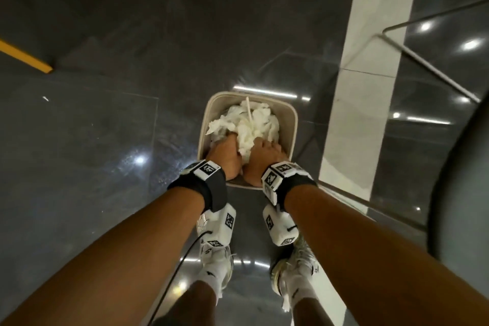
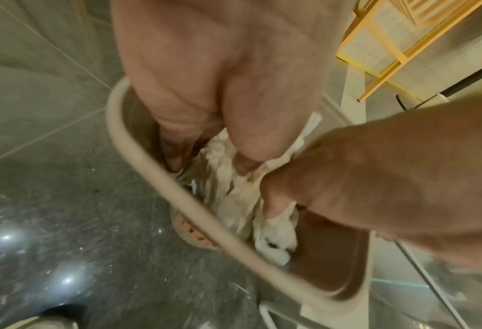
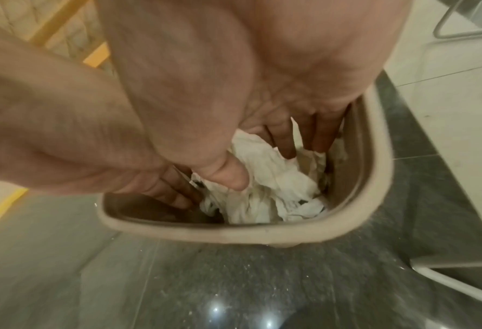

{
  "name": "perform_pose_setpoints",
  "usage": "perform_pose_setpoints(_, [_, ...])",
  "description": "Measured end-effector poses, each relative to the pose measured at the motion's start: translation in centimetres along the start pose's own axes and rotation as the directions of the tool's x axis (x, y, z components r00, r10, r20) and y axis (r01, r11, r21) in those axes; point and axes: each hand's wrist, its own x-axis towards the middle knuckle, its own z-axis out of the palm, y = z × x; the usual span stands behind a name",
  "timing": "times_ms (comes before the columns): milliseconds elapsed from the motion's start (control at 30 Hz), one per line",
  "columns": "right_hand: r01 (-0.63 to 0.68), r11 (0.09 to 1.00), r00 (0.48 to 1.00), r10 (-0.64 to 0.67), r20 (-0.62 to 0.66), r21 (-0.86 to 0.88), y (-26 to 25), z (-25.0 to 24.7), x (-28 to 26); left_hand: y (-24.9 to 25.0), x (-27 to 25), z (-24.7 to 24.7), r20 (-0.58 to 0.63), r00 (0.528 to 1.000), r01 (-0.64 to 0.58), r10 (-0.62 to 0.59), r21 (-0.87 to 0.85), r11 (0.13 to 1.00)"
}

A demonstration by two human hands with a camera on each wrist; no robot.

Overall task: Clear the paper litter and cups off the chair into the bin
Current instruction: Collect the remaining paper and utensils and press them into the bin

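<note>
A beige bin (image 1: 293,124) stands on the dark floor just ahead of my feet, filled with crumpled white paper (image 1: 254,124) and a pale straw (image 1: 249,111). My left hand (image 1: 225,153) and right hand (image 1: 264,156) are both down inside its near half, side by side. In the left wrist view my left hand (image 2: 209,167) presses fingers and thumb into the paper (image 2: 234,200) by the rim (image 2: 178,191). In the right wrist view my right hand (image 3: 262,165) pushes straight fingers into the paper (image 3: 276,178) inside the rim (image 3: 234,233). No cup is visible.
Yellow furniture legs (image 1: 26,57) cross the floor at the far left. A thin metal chair frame (image 1: 423,61) and a dark round seat edge (image 1: 463,167) lie to the right, beside a white floor strip (image 1: 370,61). My shoes (image 1: 214,254) stand close behind the bin.
</note>
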Motion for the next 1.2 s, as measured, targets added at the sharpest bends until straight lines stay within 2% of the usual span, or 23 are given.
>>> perform_pose_setpoints(67, [-0.022, 0.995, 0.998, 0.016, 0.064, 0.100, 0.0, -1.3, -1.9, 1.3, -1.2, -1.8, 0.033, 0.999, -0.012, 0.013, -0.019, 1.000])
perform_pose_setpoints(133, [0.009, 0.983, 0.998, -0.019, 0.056, 0.183, 0.1, -2.7, -3.7, 3.0, -3.0, -4.1, 0.057, 0.998, -0.012, 0.014, -0.038, 0.999])
perform_pose_setpoints(200, [0.044, 0.964, 0.998, -0.051, 0.021, 0.262, 0.3, -4.7, -6.0, 4.6, -4.9, -6.3, 0.048, 0.997, 0.061, -0.061, 0.007, 0.998])
perform_pose_setpoints(300, [0.101, 0.917, 0.995, -0.087, -0.055, 0.387, 1.1, -7.5, -9.4, 7.9, -8.0, -9.1, -0.065, 0.993, 0.104, -0.103, 0.023, 0.994])
perform_pose_setpoints(400, [0.180, 0.874, 0.982, -0.129, -0.141, 0.451, 2.8, -10.9, -13.2, 12.1, -9.9, -11.2, -0.169, 0.984, 0.070, -0.052, 0.104, 0.992])
perform_pose_setpoints(500, [0.256, 0.790, 0.951, -0.103, -0.291, 0.558, 6.8, -14.3, -17.5, 18.7, -12.3, -11.7, -0.196, 0.976, -0.063, 0.096, 0.168, 0.984])
perform_pose_setpoints(600, [0.294, 0.702, 0.919, -0.020, -0.395, 0.648, 12.5, -16.9, -21.1, 26.4, -14.1, -9.2, -0.203, 0.947, -0.216, 0.247, 0.166, 0.962])
perform_pose_setpoints(667, [0.292, 0.662, 0.893, 0.069, -0.444, 0.690, 16.9, -18.2, -23.2, 31.6, -15.3, -6.4, -0.185, 0.899, -0.359, 0.397, 0.209, 0.910])
perform_pose_setpoints(767, [0.279, 0.625, 0.849, 0.194, -0.492, 0.729, 24.2, -19.2, -25.6, 39.1, -17.1, -1.3, -0.058, 0.790, -0.547, 0.611, 0.386, 0.743])
perform_pose_setpoints(800, [0.244, 0.638, 0.839, 0.238, -0.489, 0.731, 26.5, -19.2, -26.3, 41.1, -17.6, 0.2, -0.007, 0.758, -0.584, 0.652, 0.436, 0.684])
perform_pose_setpoints(867, [0.163, 0.647, 0.821, 0.331, -0.466, 0.745, 31.1, -18.7, -27.8, 44.2, -18.0, 3.1, 0.097, 0.729, -0.611, 0.678, 0.540, 0.579])
perform_pose_setpoints(967, [0.016, 0.703, 0.768, 0.446, -0.459, 0.711, 37.6, -16.7, -30.0, 46.6, -17.2, 6.8, 0.243, 0.759, -0.577, 0.603, 0.681, 0.451])
perform_pose_setpoints(1066, [-0.252, 0.749, 0.700, 0.578, -0.420, 0.612, 42.4, -14.3, -31.8, 46.8, -16.1, 8.5, 0.284, 0.796, -0.551, 0.534, 0.705, 0.447])
perform_pose_setpoints(1133, [-0.432, 0.682, 0.657, 0.686, -0.311, 0.590, 44.4, -12.6, -32.5, 46.4, -15.7, 8.5, 0.289, 0.773, -0.577, 0.565, 0.692, 0.435])
perform_pose_setpoints(1200, [-0.488, 0.562, 0.634, 0.754, -0.171, 0.668, 45.4, -11.2, -32.5, 45.9, -15.5, 8.1, 0.274, 0.739, -0.611, 0.616, 0.658, 0.440])
